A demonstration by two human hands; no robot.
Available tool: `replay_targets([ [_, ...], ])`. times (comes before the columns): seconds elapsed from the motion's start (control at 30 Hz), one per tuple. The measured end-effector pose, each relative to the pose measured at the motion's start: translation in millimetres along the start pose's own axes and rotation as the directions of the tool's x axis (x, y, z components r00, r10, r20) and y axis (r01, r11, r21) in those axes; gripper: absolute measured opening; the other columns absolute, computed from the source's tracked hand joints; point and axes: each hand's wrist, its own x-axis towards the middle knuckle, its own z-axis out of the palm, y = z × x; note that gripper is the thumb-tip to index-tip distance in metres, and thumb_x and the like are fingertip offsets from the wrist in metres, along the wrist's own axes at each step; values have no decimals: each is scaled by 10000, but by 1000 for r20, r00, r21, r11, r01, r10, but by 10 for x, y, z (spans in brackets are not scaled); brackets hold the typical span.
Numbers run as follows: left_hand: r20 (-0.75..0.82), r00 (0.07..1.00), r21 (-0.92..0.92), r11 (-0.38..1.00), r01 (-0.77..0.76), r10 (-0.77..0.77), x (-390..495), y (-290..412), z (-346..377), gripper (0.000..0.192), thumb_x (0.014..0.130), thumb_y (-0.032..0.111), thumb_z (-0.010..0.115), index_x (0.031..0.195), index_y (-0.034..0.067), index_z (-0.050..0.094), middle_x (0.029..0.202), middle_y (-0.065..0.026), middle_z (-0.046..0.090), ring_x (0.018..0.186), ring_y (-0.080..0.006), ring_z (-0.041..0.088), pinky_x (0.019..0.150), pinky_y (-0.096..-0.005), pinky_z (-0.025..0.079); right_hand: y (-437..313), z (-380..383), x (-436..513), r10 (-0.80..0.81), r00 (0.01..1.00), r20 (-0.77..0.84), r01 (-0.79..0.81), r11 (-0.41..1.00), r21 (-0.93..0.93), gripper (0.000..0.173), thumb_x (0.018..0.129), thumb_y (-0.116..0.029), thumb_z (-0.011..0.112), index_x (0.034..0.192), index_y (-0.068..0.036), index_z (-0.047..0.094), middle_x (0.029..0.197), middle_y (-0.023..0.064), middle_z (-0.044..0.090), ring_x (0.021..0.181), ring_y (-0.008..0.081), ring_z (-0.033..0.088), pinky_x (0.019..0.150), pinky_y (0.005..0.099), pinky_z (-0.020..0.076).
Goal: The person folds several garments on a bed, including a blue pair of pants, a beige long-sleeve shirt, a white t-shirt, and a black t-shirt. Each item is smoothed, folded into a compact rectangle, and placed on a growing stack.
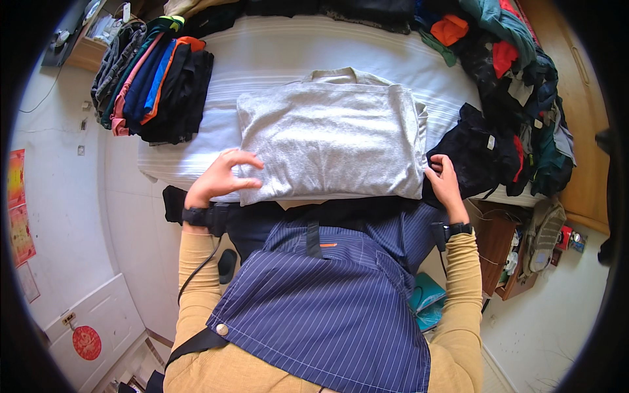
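A light grey garment [329, 142] lies folded into a wide rectangle on the bed in front of me, its neckline showing along the far edge. My left hand [227, 176] is at its near left side, thumb and fingers spread with nothing between them. By the near right edge is my right hand [444, 179], its fingers bent and its fingertips next to the fabric. Whether they pinch the cloth I cannot tell. Just beyond that hand lies a crumpled black garment [467, 147].
Folded clothes [162, 88] stand in a row at the bed's left. A loose heap of mixed clothes [530, 108] covers the right side. Dark garments [368, 12] lie along the far end. A wooden cabinet [496, 245] stands right of the striped bedsheet [275, 54].
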Motion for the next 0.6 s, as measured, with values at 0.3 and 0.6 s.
replay_targets([
  [0.3, -196, 917, 534, 823, -197, 346, 1486, 721, 1683, 733, 1000, 589, 531, 1603, 210, 360, 1675, -156, 285, 1566, -360, 208, 1261, -586, 79, -385, 521, 139, 50, 983, -178, -141, 824, -548, 915, 761, -632, 805, 1244, 100, 542, 1207, 299, 641, 1146, 426, 622, 987, 464, 508],
  [0.6, -248, 966, -161, 980, -116, 74, 1652, 662, 1608, 692, 1056, 611, 405, 1594, 176, 369, 1634, -160, 375, 1552, -351, 246, 1268, -521, 157, -846, 483, 399, -185, 981, -58, 182, 982, -45, 649, 793, -269, 831, 1280, 79, 580, 1261, 263, 665, 1115, 338, 683, 939, 397, 535],
])
